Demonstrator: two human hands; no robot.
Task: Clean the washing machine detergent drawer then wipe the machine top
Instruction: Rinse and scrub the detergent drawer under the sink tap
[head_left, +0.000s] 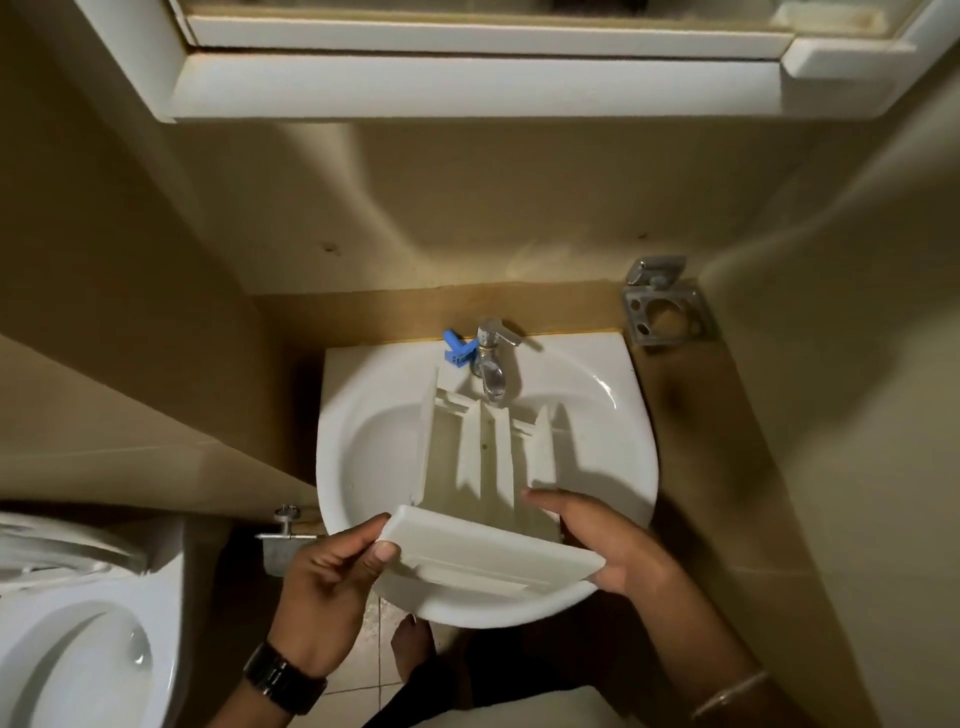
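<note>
Hands came nearest: our left hand (332, 587) pinched the front panel of the white rigid plastic detergent drawer (488, 483), our right hand (597, 540) cupped its side, over the white ceramic basin (613, 410) mid-frame. We judged it light, stiff, slippery when wet, best gripped by the panel.

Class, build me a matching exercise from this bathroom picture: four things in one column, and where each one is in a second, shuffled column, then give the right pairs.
Things
1. white plastic detergent drawer
2. small blue plastic piece
3. chrome tap
4. grey metal wall holder

Places
A. on the wall to the right of the white ceramic sink
B. held over the sink basin, one hand at each end of its front panel
C. on the sink's back rim, just left of the tap
D. at the middle of the sink's back edge

Pairs: 1-B, 2-C, 3-D, 4-A
</note>
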